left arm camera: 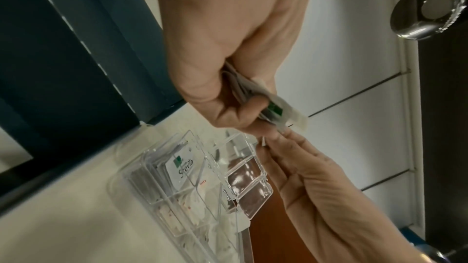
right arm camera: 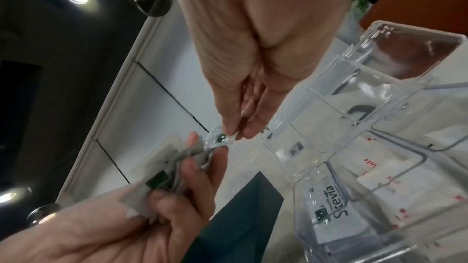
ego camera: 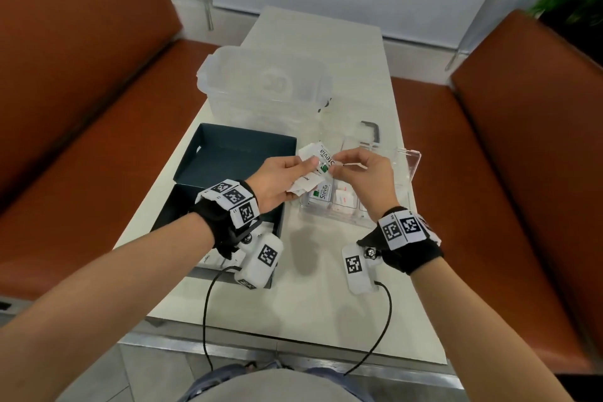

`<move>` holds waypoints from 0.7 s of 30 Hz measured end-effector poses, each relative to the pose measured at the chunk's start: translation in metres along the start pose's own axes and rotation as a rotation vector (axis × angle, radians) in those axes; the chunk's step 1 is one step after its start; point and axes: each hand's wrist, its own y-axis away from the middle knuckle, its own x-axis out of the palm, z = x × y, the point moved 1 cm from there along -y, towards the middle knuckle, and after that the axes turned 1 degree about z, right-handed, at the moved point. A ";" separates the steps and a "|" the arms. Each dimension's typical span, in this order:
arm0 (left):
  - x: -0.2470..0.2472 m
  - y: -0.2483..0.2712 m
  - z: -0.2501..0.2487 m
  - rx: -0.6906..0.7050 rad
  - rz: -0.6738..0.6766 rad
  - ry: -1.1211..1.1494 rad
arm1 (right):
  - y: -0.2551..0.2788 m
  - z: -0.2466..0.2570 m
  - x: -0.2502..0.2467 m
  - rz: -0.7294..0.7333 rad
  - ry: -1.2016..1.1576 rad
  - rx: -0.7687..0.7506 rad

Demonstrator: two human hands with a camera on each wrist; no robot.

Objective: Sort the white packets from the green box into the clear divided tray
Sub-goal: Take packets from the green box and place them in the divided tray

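Several white paper Stevia packets (ego camera: 311, 173) bunched in left hand (ego camera: 277, 181); right hand (ego camera: 365, 173) pinches one corner above clear divided acrylic tray (ego camera: 409, 170). Risk: neighbours dragged loose, spilling.

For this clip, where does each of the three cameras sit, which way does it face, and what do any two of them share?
Head: worn on the head, looking forward and down at the table; shows both forearms, left hand and right hand.
Left wrist: looks along the left hand at its packets; the right hand shows too.
Right wrist: looks along the right hand at the pinched packet edge; the left hand shows below.
Shared: all three show the clear divided tray.
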 end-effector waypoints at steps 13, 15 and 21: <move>-0.007 -0.003 -0.023 0.227 -0.148 -0.327 | -0.041 0.042 0.004 0.219 0.502 -0.239; -0.014 -0.006 -0.025 0.211 -0.215 -0.305 | -0.051 0.040 0.000 0.154 0.511 -0.244; -0.034 -0.006 -0.019 0.148 -0.274 -0.250 | -0.060 0.001 0.001 0.148 0.594 -0.155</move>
